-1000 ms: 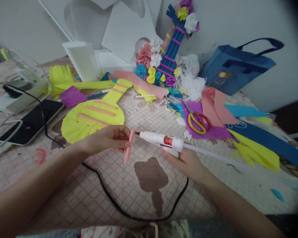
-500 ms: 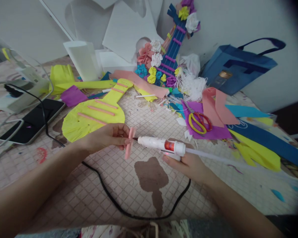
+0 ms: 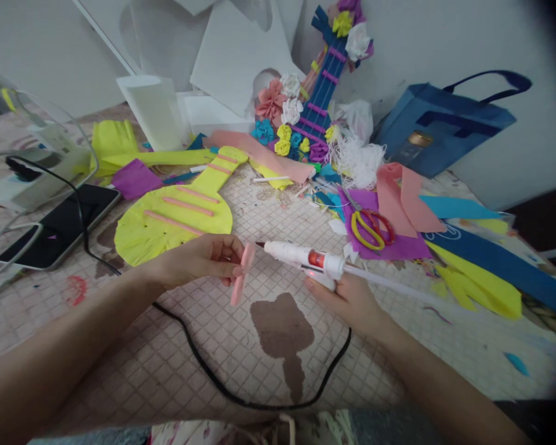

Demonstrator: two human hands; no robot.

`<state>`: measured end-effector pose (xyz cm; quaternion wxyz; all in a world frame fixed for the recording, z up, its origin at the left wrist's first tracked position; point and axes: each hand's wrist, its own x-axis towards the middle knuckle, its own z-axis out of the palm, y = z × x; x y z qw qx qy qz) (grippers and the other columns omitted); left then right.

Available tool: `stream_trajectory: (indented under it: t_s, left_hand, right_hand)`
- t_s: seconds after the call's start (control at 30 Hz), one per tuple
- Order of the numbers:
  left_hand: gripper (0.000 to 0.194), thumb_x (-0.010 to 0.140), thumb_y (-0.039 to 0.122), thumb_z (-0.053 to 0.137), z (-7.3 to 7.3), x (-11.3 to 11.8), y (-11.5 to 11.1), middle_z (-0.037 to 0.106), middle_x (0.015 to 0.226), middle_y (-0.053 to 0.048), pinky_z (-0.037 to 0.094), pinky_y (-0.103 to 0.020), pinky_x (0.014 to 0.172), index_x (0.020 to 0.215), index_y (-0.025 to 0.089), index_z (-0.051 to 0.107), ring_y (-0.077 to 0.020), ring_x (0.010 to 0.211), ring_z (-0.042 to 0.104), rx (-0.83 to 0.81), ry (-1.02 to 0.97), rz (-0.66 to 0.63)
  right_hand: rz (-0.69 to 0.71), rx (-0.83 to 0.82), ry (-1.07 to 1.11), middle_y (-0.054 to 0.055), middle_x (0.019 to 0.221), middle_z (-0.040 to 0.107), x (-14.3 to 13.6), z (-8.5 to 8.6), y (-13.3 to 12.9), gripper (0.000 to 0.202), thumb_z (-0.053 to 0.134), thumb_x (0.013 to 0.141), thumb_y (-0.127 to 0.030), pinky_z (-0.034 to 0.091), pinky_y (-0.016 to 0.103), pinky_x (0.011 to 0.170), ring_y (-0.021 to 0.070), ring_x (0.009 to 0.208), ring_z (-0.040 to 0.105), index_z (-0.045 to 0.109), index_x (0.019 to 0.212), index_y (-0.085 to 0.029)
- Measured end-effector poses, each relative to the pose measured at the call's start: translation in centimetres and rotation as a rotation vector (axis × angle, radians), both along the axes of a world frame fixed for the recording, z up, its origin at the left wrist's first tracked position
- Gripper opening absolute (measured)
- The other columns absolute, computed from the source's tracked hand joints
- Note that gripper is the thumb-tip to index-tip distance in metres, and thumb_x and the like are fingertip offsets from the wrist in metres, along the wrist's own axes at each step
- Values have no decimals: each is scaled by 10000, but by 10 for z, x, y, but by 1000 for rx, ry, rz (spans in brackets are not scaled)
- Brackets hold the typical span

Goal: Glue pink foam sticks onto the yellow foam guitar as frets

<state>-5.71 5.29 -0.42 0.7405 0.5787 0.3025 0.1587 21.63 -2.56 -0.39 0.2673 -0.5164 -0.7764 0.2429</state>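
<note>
As the head camera looks down, the yellow guitar (image 3: 192, 200) serves as landmark, lying flat on the table (image 3: 143, 371) with pink bars (image 3: 173, 223) across its body and neck. Just in front of its lower right edge, off the table, is the pink strip (image 3: 241, 275). The left hand (image 3: 220, 256) holds it by one side, thumb against the fingertips, probably so that the other side stays free for the nozzle (image 3: 260, 244). The strip stands on end, its top tipped rightward. The nozzle sits just beside that top end; whether they touch, I cannot tell.

To the right of the guitar's body, the right hand (image 3: 352, 303) is wrapped around the grip of the gun (image 3: 301, 258), whose barrel points left at the strip. Most of its fingers are hidden, so I cannot tell whether the trigger is pressed. A glue stick (image 3: 375, 278) juts from the gun's back. The black cord (image 3: 213, 380) droops in a loop in front of the guitar, which seems to leave the gun free to move.

Both forearms come in from the near corners, on either side of the guitar, and the hands meet over the table, likely for close control. Right of the guitar, the scissors (image 3: 370, 232) lie on purple paper (image 3: 405, 247), out of the hands' way; left of it lies the phone (image 3: 60, 228).
</note>
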Motion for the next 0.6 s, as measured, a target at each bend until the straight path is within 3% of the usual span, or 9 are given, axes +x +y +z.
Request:
stream_trajectory:
  t_s: [0.13,0.3,0.43,0.6]
  left_hand:
    - [168,752,219,688,-2,1,0,617,713,19,456,-209,587,823,150,553,-85,621,559,-3,-6,18]
    - [200,728,242,715,-5,9,-8,610,731,23,461,-218,603,816,157,557,-94,649,565,-60,-13,142]
    - [248,700,245,748,-10,17,-15,601,750,25,466,-216,631,853,153,577,-87,669,563,-163,-39,270]
    - [231,719,225,740,-12,23,-19,603,773,14,474,-220,646,874,149,585,-91,687,575,-245,-165,330]
  right_hand:
    - [-178,86,36,37,784,612,6,-12,14,231,500,877,-396,435,307,651,192,717,566,590,891,-184]
    - [-391,179,27,78,813,626,26,-37,51,314,485,860,-443,433,340,669,224,744,562,583,934,-153]
    - [-425,191,-38,82,813,598,38,-45,68,259,500,839,-413,425,343,664,229,752,544,552,897,-166]
    - [-393,162,-59,81,819,580,39,-40,63,224,538,805,-380,418,334,621,218,712,530,529,892,-175]
